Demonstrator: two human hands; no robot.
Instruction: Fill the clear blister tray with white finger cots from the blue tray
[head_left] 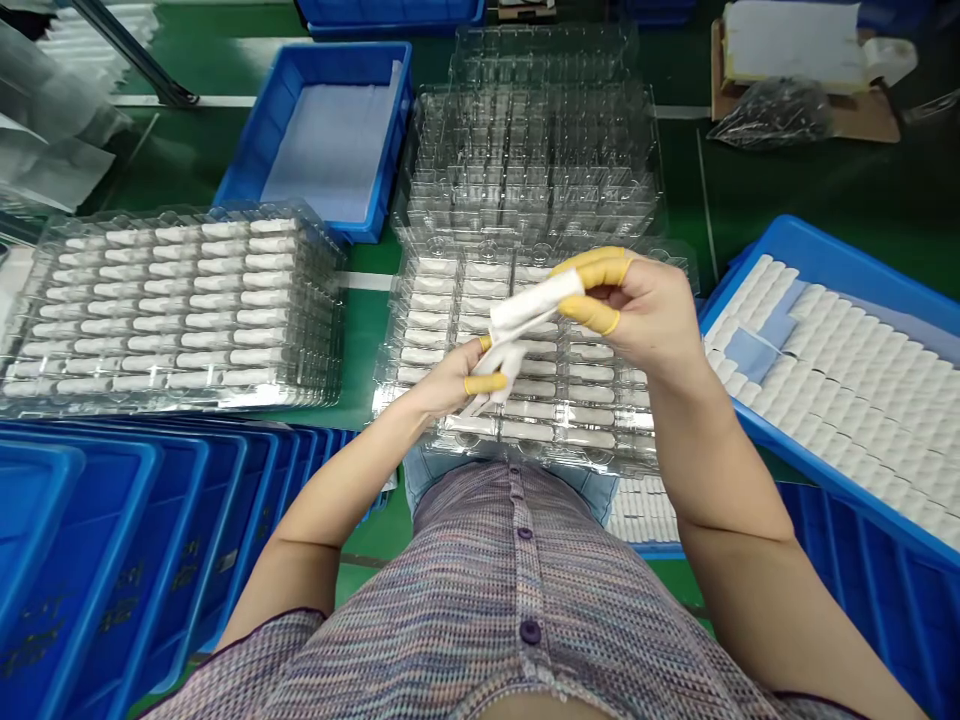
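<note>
Pinching a white, smooth, tube-like piece (pixel 536 302) in right hand (pixel 652 305), using yellow-capped fingers (pixel 592 314). Gripping further thin white pieces (pixel 504 372) in left hand (pixel 450 380), also yellow-capped; count unclear. Held up just above transparent moulded plastic tray (pixel 525 456) with rows of slim white parts (pixel 429 320) in slots; contact between both hands' pieces hard to tell. In front of multicoloured knit shirt (pixel 480 580). Behind: stacked transparent plastic trays (pixel 532 150). To left: filled transparent tray stack (pixel 319 385), near blue plastic bin (pixel 259 140) lined with pale blue sheet (pixel 330 150). To right: angled blue plastic crate (pixel 814 248), packed with white rounded parts (pixel 862 390).
</note>
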